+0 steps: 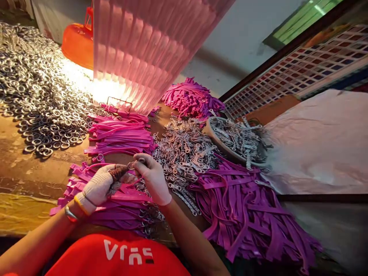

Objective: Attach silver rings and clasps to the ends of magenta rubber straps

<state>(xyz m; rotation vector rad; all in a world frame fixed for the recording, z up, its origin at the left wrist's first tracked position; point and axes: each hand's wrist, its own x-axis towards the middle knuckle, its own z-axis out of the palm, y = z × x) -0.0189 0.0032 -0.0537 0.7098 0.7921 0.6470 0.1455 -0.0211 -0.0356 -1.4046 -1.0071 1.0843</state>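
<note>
My left hand (96, 186), in a white knit glove with dark brown wrapping about its fingertips, is closed in a pinch in front of me. Against those tips sits a small metal ring (131, 165). From the other side my right hand (152, 178), in a thin white glove, pinches at the same ring with thumb and forefinger. What lies inside the left palm is hidden. Beneath both hands spreads a stack of pink straps (120, 199), some ending in metal links. A second bundle of pink straps (120, 134) lies just beyond.
Many metal rings (48, 88) are heaped at left under an orange lamp (77, 46). A pink corrugated sheet (143, 50) stands behind the straps. To the right are short chains (186, 145), a bowl (217, 138) of chains, and purple straps (241, 211) hanging over the edge.
</note>
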